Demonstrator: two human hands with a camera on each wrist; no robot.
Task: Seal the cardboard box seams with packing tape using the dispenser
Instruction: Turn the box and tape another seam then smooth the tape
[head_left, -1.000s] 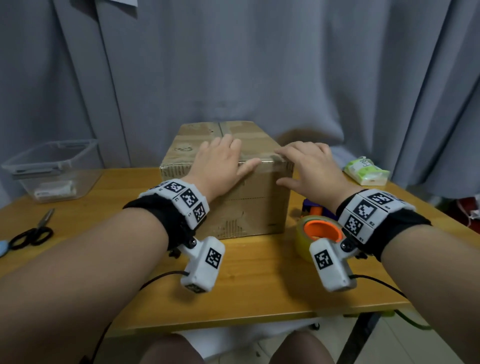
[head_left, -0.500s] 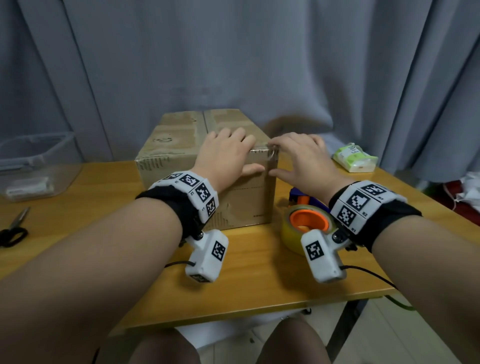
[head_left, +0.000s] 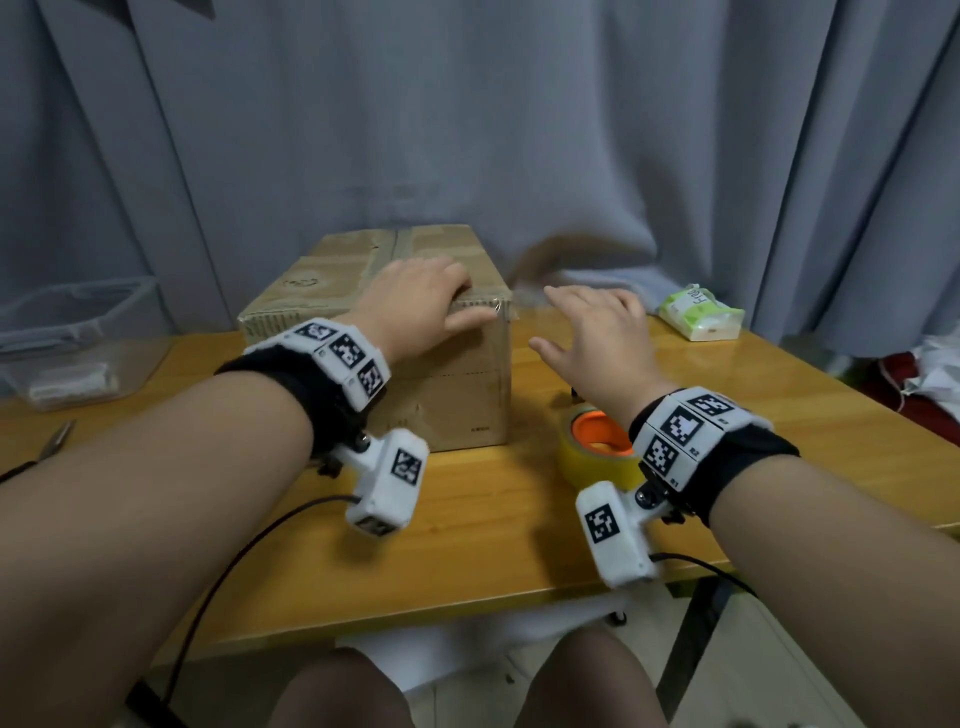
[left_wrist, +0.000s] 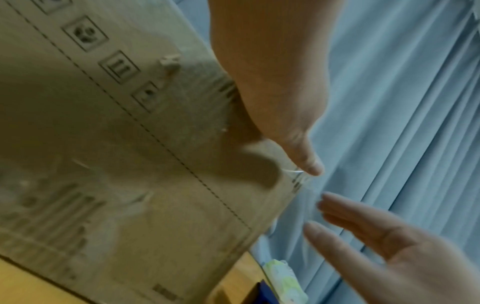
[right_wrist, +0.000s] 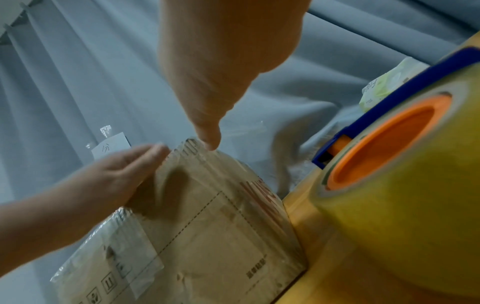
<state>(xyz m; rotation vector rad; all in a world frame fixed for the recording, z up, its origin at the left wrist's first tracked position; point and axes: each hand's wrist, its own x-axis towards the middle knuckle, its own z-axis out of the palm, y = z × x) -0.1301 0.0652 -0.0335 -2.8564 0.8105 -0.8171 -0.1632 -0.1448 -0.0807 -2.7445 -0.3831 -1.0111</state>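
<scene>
A brown cardboard box (head_left: 317, 291) stands on the wooden table (head_left: 483, 525), its top flaps closed with clear tape along the seam. My left hand (head_left: 421, 304) lies flat on the box's near right top edge, thumb down the front face over the tape end (left_wrist: 296, 174). My right hand (head_left: 597, 332) hovers open just right of the box, fingers spread, touching nothing. The tape dispenser (head_left: 597, 447), a yellow roll on an orange hub with a blue frame (right_wrist: 389, 78), sits on the table under my right wrist.
A green tissue pack (head_left: 698, 314) lies at the far right of the table. A clear plastic bin (head_left: 72, 332) sits at the far left, with scissors (head_left: 54, 441) in front of it. Grey curtains (head_left: 467, 130) hang close behind the box.
My right hand has come off the box's right top corner and moved to the right into the air. The left hand stays pressed on the box top.
</scene>
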